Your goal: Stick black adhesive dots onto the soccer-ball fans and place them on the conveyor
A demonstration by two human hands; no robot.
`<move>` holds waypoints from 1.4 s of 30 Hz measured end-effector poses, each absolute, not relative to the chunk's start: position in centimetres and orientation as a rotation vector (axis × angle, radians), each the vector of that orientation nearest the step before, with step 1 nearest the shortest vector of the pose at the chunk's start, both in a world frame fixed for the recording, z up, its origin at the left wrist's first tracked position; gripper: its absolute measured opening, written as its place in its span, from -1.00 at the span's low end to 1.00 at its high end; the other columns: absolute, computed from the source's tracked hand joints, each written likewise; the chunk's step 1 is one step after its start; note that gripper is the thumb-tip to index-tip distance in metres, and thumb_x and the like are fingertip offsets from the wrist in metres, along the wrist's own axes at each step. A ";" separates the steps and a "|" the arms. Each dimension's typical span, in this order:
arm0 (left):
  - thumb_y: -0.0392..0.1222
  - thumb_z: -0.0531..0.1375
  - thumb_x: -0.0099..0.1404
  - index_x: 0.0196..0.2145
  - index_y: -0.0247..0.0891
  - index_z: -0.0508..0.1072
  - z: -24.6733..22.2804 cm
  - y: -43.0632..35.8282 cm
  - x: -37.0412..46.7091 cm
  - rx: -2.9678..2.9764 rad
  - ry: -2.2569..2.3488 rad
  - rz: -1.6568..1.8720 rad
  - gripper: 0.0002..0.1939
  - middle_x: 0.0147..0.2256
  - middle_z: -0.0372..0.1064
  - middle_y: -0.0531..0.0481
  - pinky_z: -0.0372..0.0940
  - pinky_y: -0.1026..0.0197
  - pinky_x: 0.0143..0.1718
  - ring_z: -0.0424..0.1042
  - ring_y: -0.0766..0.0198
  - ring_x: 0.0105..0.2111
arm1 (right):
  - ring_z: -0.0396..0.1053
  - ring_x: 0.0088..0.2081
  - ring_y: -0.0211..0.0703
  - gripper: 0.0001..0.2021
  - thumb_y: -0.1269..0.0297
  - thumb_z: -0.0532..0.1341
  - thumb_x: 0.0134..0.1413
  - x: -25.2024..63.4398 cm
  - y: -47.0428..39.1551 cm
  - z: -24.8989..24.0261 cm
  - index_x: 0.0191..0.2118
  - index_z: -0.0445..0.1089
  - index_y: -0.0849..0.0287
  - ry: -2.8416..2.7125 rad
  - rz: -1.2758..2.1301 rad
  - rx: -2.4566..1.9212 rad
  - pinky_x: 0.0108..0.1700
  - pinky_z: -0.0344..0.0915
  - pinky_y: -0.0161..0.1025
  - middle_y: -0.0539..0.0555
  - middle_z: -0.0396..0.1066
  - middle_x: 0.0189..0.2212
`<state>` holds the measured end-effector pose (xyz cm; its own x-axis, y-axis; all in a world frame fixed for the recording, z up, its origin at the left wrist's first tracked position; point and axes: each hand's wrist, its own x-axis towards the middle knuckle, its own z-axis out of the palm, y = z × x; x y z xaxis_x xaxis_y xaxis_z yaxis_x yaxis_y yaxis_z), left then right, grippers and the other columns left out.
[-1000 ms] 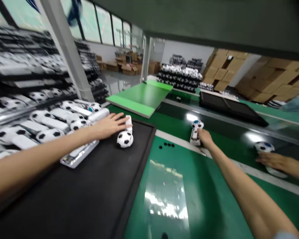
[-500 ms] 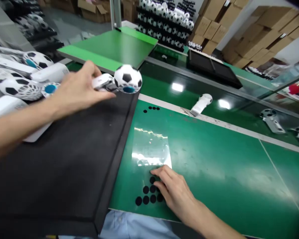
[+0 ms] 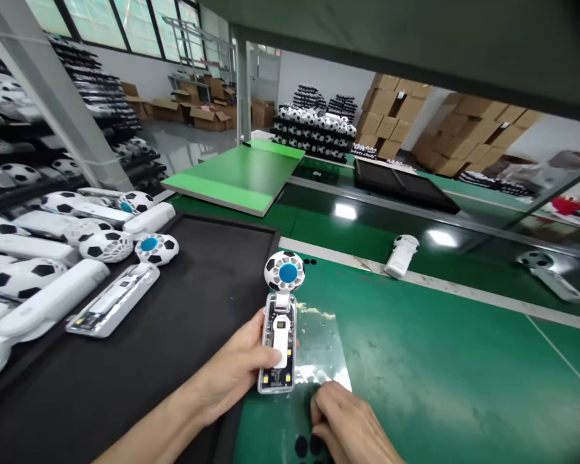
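My left hand [image 3: 239,370] is closed around a handheld fan [image 3: 281,325] with a football-patterned head and a blue centre. Its clear handle shows a circuit board and a small display, and my thumb lies on the white strip. My right hand [image 3: 345,419] rests low on the green bench, its fingertips pinched together at the lower edge of a clear plastic sheet [image 3: 321,345]. Whatever is between those fingertips is hidden. Black round dots [image 3: 301,446] lie just beside and below the right fingers, partly covered by the hand.
A black tray [image 3: 188,322] on the left holds several football fans [image 3: 106,246]. One fan [image 3: 402,256] lies on the conveyor [image 3: 357,238] past the pale strip, another [image 3: 551,277] farther right. A green board [image 3: 241,174] stands behind the tray. An overhead panel [image 3: 415,38] spans the top.
My left hand has brought the fan from above the tray to the right and nearer, upright over the tray's edge and the sheet. My right hand stays by the dots, fingers more curled. The view has tilted up.
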<state>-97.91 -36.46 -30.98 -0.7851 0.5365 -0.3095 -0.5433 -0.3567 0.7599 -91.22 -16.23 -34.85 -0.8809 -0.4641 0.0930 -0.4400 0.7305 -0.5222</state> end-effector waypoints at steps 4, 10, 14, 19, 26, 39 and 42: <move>-0.32 0.23 0.11 0.05 -0.10 0.25 -30.9 -36.2 -98.0 0.035 1.173 2.158 -0.46 -0.10 0.32 -0.03 0.22 0.14 -0.08 0.29 0.10 -0.02 | 0.27 -0.49 -0.27 -0.88 0.49 0.06 -0.02 -92.1 -15.3 -32.1 -0.44 0.21 0.11 2.510 -1.363 -0.343 -0.42 0.20 -0.36 -0.07 0.29 -0.53; -0.26 0.21 0.18 0.10 -0.13 0.20 -31.1 -35.8 -98.0 0.072 1.216 2.146 -0.47 0.07 0.25 -0.09 0.18 0.06 0.02 0.26 0.04 0.05 | 0.27 -0.39 -0.24 -0.89 0.33 0.13 0.05 -95.7 -16.0 -28.1 -0.46 0.32 0.14 2.393 -1.708 -0.249 -0.34 0.20 -0.30 -0.02 0.30 -0.46; -0.29 0.19 0.19 0.16 -0.12 0.15 -31.6 -35.6 -98.0 0.163 1.266 2.176 -0.41 0.16 0.16 -0.04 0.02 0.07 0.17 0.09 0.07 0.18 | 0.27 -0.42 -0.27 -0.88 0.36 0.11 0.09 -97.5 -17.5 -27.0 -0.45 0.31 0.13 2.439 -1.825 -0.354 -0.37 0.23 -0.31 -0.04 0.26 -0.45; -0.28 0.19 0.21 0.19 -0.09 0.12 -31.9 -35.6 -97.9 0.212 1.292 2.198 -0.39 0.22 0.06 0.00 -0.06 0.10 0.22 -0.03 0.09 0.24 | 0.27 -0.40 -0.28 -0.84 0.47 0.05 0.16 -98.0 -19.0 -27.0 -0.37 0.30 0.12 2.686 -1.566 -0.640 -0.35 0.22 -0.33 -0.04 0.29 -0.45; -0.30 0.17 0.23 0.19 -0.08 0.12 -32.0 -35.5 -97.8 0.226 1.319 2.203 -0.40 0.21 0.08 0.01 0.03 0.12 0.19 0.02 0.10 0.22 | 0.29 -0.41 -0.26 -0.82 0.52 0.00 0.15 -97.6 -19.5 -27.4 -0.33 0.28 0.16 2.937 -1.281 -0.830 -0.36 0.23 -0.30 0.00 0.30 -0.42; -0.27 0.20 0.20 0.20 -0.15 0.09 -32.0 -35.4 -97.7 0.209 1.310 2.201 -0.37 0.22 0.07 -0.06 0.02 0.12 0.20 0.04 0.10 0.22 | 0.25 -0.45 -0.18 -0.81 0.47 -0.01 0.17 -97.7 -19.9 -27.6 -0.38 0.27 0.14 3.063 -1.011 -0.781 -0.40 0.17 -0.23 0.01 0.34 -0.45; -0.30 0.18 0.21 0.20 -0.10 0.09 -32.3 -35.4 -97.7 0.227 1.310 2.200 -0.37 0.21 0.10 -0.02 0.00 0.13 0.20 0.04 0.12 0.21 | 0.21 -0.48 -0.20 -0.81 0.49 0.00 0.16 -97.7 -19.9 -27.8 -0.38 0.28 0.14 3.129 -0.924 -0.810 -0.39 0.14 -0.22 0.00 0.34 -0.47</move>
